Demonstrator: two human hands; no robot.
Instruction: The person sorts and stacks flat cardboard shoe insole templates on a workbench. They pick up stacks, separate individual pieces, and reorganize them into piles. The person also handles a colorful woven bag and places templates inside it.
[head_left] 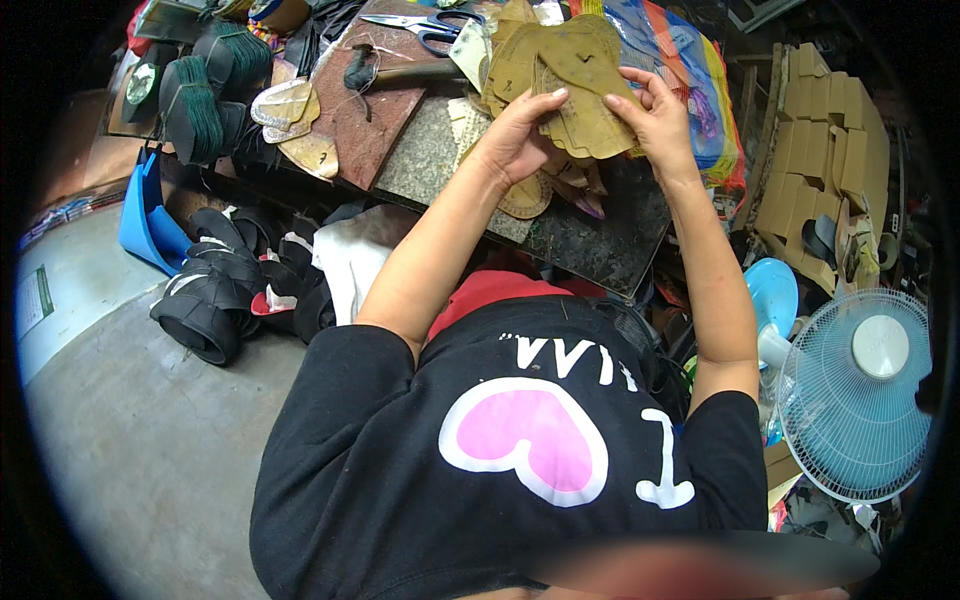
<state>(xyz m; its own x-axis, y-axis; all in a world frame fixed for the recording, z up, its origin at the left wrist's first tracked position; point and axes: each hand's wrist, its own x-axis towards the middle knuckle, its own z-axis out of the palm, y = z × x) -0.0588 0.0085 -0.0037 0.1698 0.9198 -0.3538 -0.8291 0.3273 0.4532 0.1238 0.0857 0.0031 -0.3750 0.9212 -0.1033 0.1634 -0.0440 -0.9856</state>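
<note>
Here, both hands raised, left hand and right hand gripping stacked tan sole patterns

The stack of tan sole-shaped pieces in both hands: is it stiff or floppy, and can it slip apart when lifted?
The stack of tan pieces looks thin and flat, so probably light and only slightly bendable. The pieces are fanned out, their edges not aligned, so they may slide apart. The left hand and right hand grip from opposite sides, which suggests that one hand alone might not hold them together.
</note>
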